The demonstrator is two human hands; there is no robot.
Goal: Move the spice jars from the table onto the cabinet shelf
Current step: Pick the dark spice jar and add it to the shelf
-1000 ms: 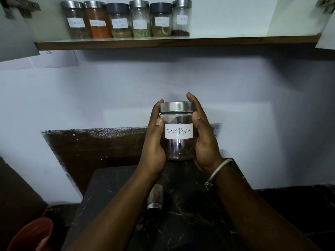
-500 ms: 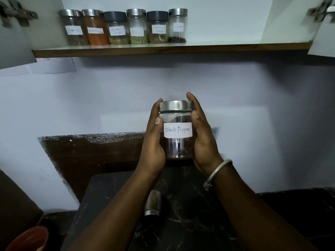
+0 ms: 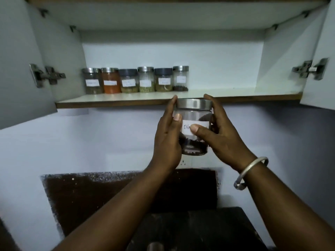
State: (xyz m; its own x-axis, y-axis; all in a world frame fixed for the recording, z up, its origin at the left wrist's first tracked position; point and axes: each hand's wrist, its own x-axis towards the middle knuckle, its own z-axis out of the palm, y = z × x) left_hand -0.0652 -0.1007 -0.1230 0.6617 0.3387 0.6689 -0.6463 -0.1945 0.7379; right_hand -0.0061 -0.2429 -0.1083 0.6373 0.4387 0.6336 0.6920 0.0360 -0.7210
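I hold a clear glass jar of black pepper [image 3: 194, 113] with a steel lid between both hands, just below the front edge of the cabinet shelf [image 3: 126, 102]. My left hand [image 3: 167, 140] grips its left side. My right hand [image 3: 220, 134] wraps the right side, with the thumb across the white label. Several labelled spice jars [image 3: 135, 80] stand in a row at the back left of the shelf. One more steel lid [image 3: 155, 247] shows at the bottom edge on the dark table [image 3: 208, 230].
The cabinet doors stand open on both sides, with a metal hinge at the left [image 3: 45, 76] and another metal hinge at the right [image 3: 310, 69]. The shelf's right half [image 3: 235, 92] is bare. A dark wall recess [image 3: 101, 192] sits behind the table.
Both hands have lifted the black pepper jar up to shelf height. The view has tilted upward, and my right thumb now covers part of the label.
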